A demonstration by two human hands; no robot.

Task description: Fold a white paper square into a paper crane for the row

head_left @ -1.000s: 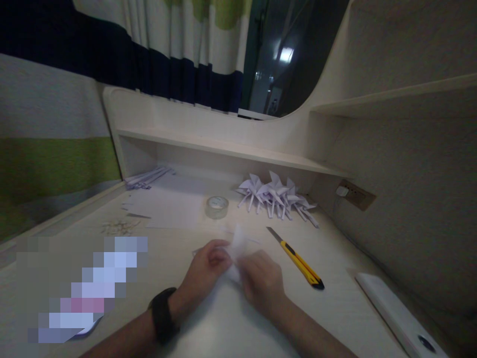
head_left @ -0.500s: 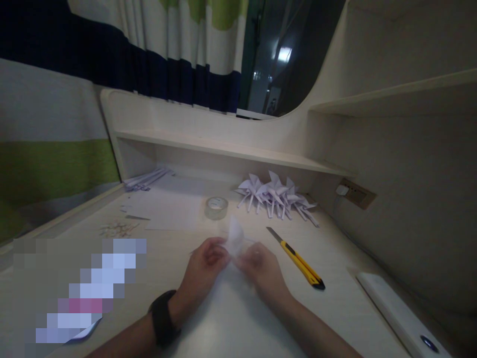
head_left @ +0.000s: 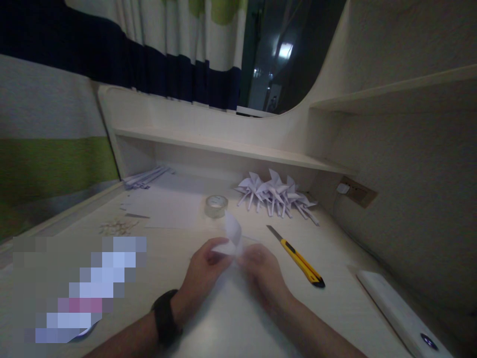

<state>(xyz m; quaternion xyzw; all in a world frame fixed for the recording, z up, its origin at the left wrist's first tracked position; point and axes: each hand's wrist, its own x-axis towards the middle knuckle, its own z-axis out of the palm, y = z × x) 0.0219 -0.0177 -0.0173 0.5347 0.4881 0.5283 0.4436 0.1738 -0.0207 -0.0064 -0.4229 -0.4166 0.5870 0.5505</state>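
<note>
A pale desk (head_left: 231, 318) fills the view, with a low shelf (head_left: 223, 146) along its back edge and a striped curtain (head_left: 112, 54) behind that. Places below are given from the tape roll (head_left: 216, 205), which sits near the middle of the desk.

Behind and to the right of the roll lies a heap of folded paper pinwheels (head_left: 276, 195), under the shelf. Left of the roll lie flat white sheets (head_left: 167, 211), and further back on the left a bundle of paper strips (head_left: 147, 177). Far to the right and nearer the viewer, a white device (head_left: 402, 313) lies along the desk's edge. Right of the roll and a little nearer lies a yellow knife (head_left: 298, 257), its blade pointing back toward the roll.

Just in front of the roll, the person's two hands meet over the desk. The left hand (head_left: 203, 273), a dark band (head_left: 166, 318) on its wrist, pinches the lower edge of a small white paper (head_left: 233, 233). The right hand (head_left: 263, 271) pinches the same paper from the other side. The paper curls upward between the fingertips, held above the desk and close to the roll.
</note>
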